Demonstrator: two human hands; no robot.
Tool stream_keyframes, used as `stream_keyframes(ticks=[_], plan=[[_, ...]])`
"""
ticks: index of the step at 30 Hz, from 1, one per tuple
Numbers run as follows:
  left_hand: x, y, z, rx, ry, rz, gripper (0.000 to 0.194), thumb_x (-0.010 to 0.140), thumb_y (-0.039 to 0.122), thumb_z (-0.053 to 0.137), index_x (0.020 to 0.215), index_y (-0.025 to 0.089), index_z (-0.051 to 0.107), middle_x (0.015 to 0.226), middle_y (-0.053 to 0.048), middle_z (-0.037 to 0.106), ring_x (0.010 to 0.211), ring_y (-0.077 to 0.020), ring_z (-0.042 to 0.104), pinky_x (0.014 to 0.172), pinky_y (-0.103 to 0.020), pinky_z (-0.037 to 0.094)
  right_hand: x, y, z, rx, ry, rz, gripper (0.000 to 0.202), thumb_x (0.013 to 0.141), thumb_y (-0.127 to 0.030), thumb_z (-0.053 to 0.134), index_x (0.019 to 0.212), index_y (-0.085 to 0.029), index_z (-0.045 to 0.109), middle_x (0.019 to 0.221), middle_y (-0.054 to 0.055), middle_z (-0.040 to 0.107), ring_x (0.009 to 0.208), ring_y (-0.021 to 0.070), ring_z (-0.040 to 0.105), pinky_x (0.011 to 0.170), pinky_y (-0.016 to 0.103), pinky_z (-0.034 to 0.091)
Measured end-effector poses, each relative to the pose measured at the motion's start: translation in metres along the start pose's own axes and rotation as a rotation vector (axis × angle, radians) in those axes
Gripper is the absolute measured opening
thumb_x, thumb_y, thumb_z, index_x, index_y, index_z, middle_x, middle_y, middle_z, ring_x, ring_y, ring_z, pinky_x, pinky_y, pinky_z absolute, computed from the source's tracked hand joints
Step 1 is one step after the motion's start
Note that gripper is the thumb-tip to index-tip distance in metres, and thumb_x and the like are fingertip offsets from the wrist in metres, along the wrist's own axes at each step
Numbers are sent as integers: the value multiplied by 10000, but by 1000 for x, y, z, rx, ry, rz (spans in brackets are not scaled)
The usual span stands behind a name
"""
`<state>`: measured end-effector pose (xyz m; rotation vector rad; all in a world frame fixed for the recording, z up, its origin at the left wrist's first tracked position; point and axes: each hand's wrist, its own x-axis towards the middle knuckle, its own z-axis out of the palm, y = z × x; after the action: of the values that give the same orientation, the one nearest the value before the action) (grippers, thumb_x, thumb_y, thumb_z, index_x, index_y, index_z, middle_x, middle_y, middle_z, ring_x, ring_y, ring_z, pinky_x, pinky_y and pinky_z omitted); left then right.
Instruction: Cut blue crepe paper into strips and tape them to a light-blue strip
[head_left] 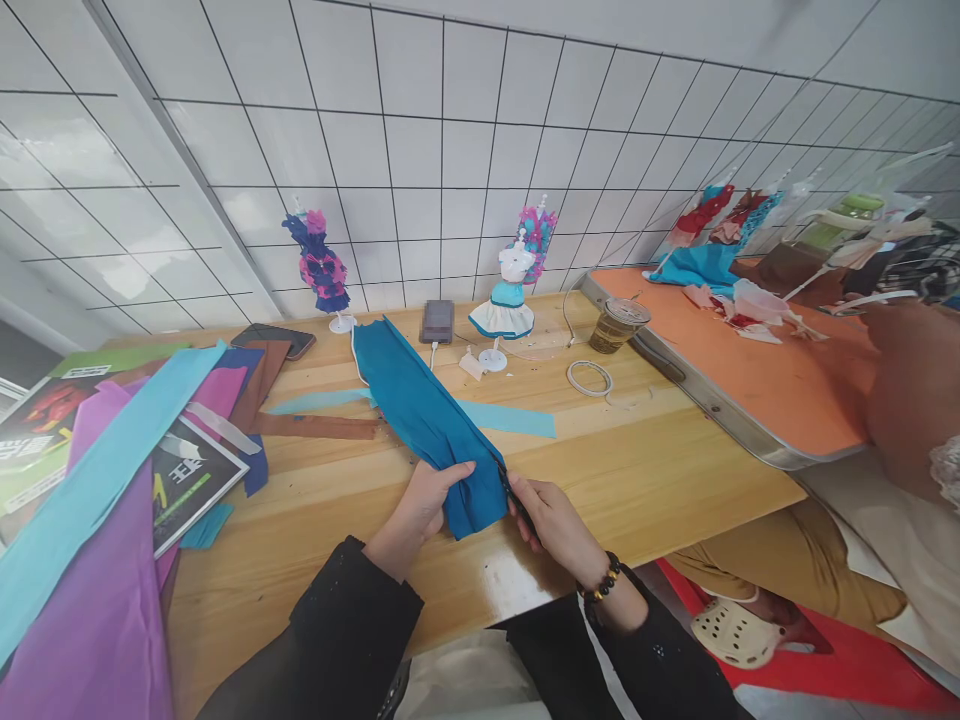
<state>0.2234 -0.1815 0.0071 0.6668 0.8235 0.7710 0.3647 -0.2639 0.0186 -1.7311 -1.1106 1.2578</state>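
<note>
A long folded strip of teal-blue fabric [427,400] slants across the wooden table in front of me. My left hand [431,500] pinches its near part, thumb on top and fingers underneath. Black scissors [517,492] are gripped in my right hand [551,520], their blades at the strip's right edge near its lower end. Most of the handles are hidden by my fingers. Under and beyond the strip lie a light-blue strip [514,418] and a brown strip [322,427].
Small dress forms [501,310] stand at the back beside a grey power bank [438,322]. A cup [619,325] and a tape roll [589,378] are to the right. Purple fabric [97,600] and magazines [199,480] cover the left. Another person [911,380] sits by the orange table [787,380].
</note>
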Motion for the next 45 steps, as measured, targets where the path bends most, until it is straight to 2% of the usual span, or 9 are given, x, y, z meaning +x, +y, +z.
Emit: stream_keyframes(ticks=[19,25,29,32,35,38,40,42,45], plan=[[0,-1,-1,0,11,-4,401,538,222,773,892,110,622,856,-110,696,792,-254,646,745,-412,514,1,-1,2,-17,33,-17,501,849,-584,290,577,-191,442,348,-55,419,286,76,375,370,208,283],[0,2,-1,6,6,0,402,539,233,769,891,106,623,881,-121,692,822,-272,642,755,-421,510,-5,-1,1,3,6,-2,523,843,-596,285,601,-178,486,366,-46,437,303,79,392,374,207,295],[0,3,-1,-2,19,-3,416,554,215,763,928,113,614,926,-127,686,861,-272,636,782,-423,507,-14,-1,-9,-5,-43,44,522,830,-605,310,626,-168,510,371,-47,444,304,77,402,374,201,295],[1,3,-2,-17,48,-6,418,561,191,759,946,132,610,951,-109,685,874,-263,635,796,-419,510,-26,-5,-27,-8,-111,68,533,822,-615,319,684,-156,552,408,-31,492,333,87,439,395,209,321],[2,2,-3,-39,40,-25,416,581,178,748,970,145,606,974,-104,681,883,-262,637,795,-423,518,-34,-10,-47,74,-188,45,530,829,-602,331,771,-142,590,518,12,572,433,115,516,470,237,382],[1,1,-3,-57,23,-49,426,598,171,738,1001,149,602,1012,-109,671,904,-266,633,796,-429,523,-30,-10,-56,273,-165,7,492,834,-579,347,813,-147,581,603,34,583,529,136,547,539,264,416],[0,0,-3,-65,25,-67,424,601,165,735,1004,144,605,1015,-113,670,910,-270,632,801,-433,524,-20,-6,-52,430,-121,-7,457,829,-573,355,781,-164,554,589,11,531,519,124,513,549,268,422],[0,-1,-3,-75,17,-80,416,602,159,732,999,137,609,1000,-115,675,909,-273,633,811,-437,520,-7,-1,-44,558,-85,13,443,818,-586,357,732,-180,513,545,-29,436,447,90,417,505,256,406],[-1,-3,-3,-81,-25,-89,404,609,153,724,996,131,614,1003,-116,675,927,-272,628,833,-432,509,13,4,-29,552,-8,31,440,776,-614,429,683,-185,461,513,-63,342,394,57,281,405,215,299]])
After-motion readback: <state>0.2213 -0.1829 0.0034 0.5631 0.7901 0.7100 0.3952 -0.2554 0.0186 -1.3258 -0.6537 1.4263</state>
